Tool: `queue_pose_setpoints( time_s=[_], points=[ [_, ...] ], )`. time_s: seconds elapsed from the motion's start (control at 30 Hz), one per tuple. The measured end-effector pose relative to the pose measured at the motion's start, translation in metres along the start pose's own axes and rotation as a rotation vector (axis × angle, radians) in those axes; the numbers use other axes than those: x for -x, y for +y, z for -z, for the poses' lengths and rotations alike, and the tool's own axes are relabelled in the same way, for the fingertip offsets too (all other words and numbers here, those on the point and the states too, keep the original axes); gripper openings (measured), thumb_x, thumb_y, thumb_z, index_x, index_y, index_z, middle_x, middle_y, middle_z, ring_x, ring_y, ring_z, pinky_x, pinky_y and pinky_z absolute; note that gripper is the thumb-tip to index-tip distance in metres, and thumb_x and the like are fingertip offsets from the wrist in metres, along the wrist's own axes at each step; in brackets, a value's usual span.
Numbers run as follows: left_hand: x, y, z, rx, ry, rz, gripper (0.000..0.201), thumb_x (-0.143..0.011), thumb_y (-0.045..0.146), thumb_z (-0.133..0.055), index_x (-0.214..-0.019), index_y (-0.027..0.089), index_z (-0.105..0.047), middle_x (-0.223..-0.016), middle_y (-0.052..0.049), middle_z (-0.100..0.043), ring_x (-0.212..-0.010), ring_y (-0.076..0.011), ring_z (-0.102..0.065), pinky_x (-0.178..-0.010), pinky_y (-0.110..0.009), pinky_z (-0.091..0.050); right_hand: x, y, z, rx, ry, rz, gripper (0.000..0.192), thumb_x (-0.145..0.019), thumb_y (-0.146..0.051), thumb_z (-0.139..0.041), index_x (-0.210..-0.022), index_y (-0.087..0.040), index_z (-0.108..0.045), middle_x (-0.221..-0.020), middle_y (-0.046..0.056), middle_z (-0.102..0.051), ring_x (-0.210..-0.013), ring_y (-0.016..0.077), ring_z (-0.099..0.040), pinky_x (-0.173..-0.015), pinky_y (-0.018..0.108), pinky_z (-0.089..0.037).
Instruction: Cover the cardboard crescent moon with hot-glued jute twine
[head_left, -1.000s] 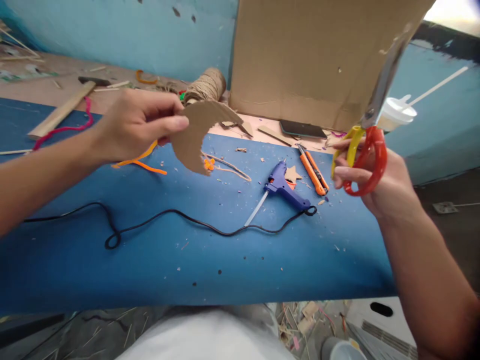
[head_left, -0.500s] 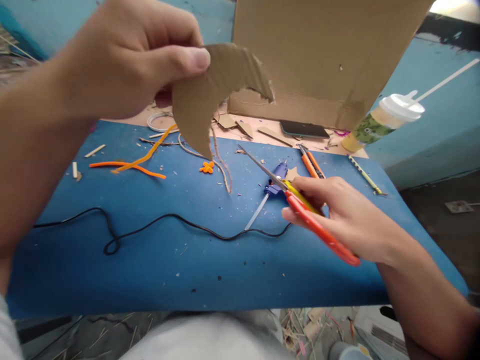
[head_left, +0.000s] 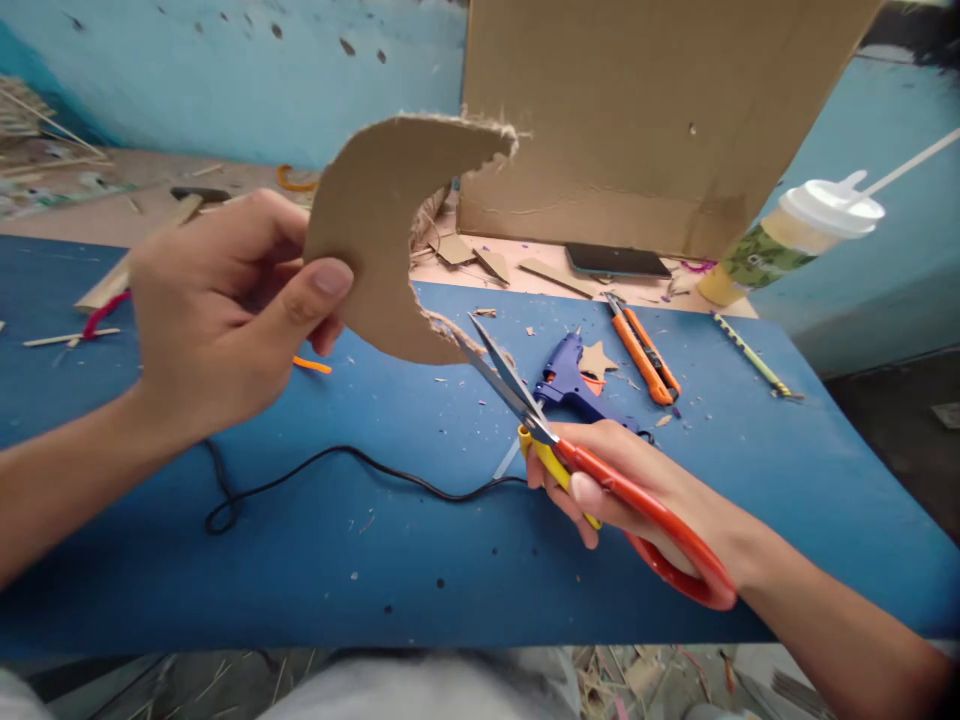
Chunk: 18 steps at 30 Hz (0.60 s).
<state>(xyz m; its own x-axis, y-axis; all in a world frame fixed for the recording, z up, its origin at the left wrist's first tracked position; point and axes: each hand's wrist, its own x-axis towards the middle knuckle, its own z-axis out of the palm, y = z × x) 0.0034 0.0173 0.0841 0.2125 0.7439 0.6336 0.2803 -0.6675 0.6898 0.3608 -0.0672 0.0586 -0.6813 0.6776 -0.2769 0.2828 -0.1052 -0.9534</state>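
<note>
Head view: the left hand (head_left: 217, 310) pinches a brown crescent-shaped cardboard cutout (head_left: 382, 230) between thumb and fingers, upright above the blue work mat (head_left: 375, 540). A second ago the right hand (head_left: 637, 490) held the orange-and-yellow-handled scissors (head_left: 592, 470) aloft, well apart from the crescent; now it grips them low, blades slightly parted at the crescent's lower tip, seemingly just touching it, so trimming looks about to start. A blue glue gun (head_left: 570, 375) and an orange utility knife (head_left: 641, 345) lie behind.

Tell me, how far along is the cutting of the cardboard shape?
The cardboard crescent is already cut free. The left hand holds it up while the right hand sets the open scissors at its lower tip. Both tips look ragged, so trimming seems left.
</note>
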Motion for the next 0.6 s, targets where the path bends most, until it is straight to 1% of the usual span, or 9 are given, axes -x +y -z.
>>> queue_pose_setpoints(
  time_s=[0.1, 0.17, 0.23, 0.33, 0.47, 0.6],
  points=[
    [0.01, -0.008, -0.004, 0.116, -0.003, 0.023, 0.046, -0.107, 0.064, -0.094, -0.097, 0.021, -0.081, -0.073, 0.005, -0.072, -0.051, -0.0079, -0.067, -0.043, -0.021, -0.046, 0.004, -0.012, -0.004, 0.197, 0.079, -0.014, 0.07, -0.111, -0.091, -0.067, -0.104, -0.021, -0.069, -0.078, -0.003, -0.06, -0.069, 0.0157, -0.053, -0.065, 0.031, -0.038],
    [0.017, -0.015, -0.008, 0.209, 0.006, 0.049, 0.044, -0.105, 0.062, -0.097, -0.098, 0.021, -0.084, -0.072, 0.004, -0.073, -0.05, -0.0088, -0.068, -0.041, -0.021, -0.048, 0.006, -0.018, -0.008, 0.321, 0.139, -0.05, 0.069, -0.111, -0.09, -0.069, -0.101, -0.021, -0.07, -0.079, -0.002, -0.062, -0.072, 0.0163, -0.051, -0.066, 0.032, -0.034],
    [0.024, -0.021, -0.012, 0.293, 0.0, 0.09, 0.042, -0.103, 0.059, -0.099, -0.097, 0.02, -0.085, -0.071, 0.003, -0.072, -0.049, -0.0094, -0.066, -0.04, -0.022, -0.048, 0.009, -0.023, -0.01, 0.389, 0.159, -0.089, 0.068, -0.109, -0.089, -0.072, -0.1, -0.022, -0.07, -0.081, -0.001, -0.065, -0.074, 0.0172, -0.052, -0.068, 0.032, -0.034],
    [0.028, -0.024, -0.017, 0.359, -0.042, 0.156, 0.041, -0.103, 0.058, -0.099, -0.094, 0.021, -0.084, -0.07, 0.002, -0.071, -0.049, -0.0107, -0.064, -0.038, -0.022, -0.05, 0.012, -0.029, -0.009, 0.403, 0.15, -0.106, 0.069, -0.107, -0.091, -0.072, -0.099, -0.023, -0.072, -0.079, -0.002, -0.066, -0.071, 0.0174, -0.052, -0.066, 0.032, -0.034],
    [0.026, -0.027, -0.021, 0.457, -0.143, 0.244, 0.042, -0.102, 0.058, -0.099, -0.092, 0.019, -0.086, -0.074, -0.002, -0.071, -0.048, -0.0121, -0.062, -0.035, -0.024, -0.05, 0.017, -0.035, -0.003, 0.405, 0.158, -0.103, 0.07, -0.107, -0.094, -0.069, -0.093, -0.025, -0.071, -0.072, -0.002, -0.062, -0.066, 0.0182, -0.05, -0.062, 0.033, -0.035],
    [0.028, -0.032, -0.027, 0.533, -0.186, 0.318, 0.038, -0.102, 0.056, -0.098, -0.096, 0.02, -0.091, -0.074, -0.002, -0.07, -0.05, -0.0117, -0.061, -0.033, -0.021, -0.046, 0.017, -0.035, -0.001, 0.424, 0.15, -0.095, 0.071, -0.106, -0.095, -0.069, -0.092, -0.025, -0.071, -0.074, 0.0, -0.066, -0.066, 0.0191, -0.053, -0.061, 0.033, -0.036]
  ],
)
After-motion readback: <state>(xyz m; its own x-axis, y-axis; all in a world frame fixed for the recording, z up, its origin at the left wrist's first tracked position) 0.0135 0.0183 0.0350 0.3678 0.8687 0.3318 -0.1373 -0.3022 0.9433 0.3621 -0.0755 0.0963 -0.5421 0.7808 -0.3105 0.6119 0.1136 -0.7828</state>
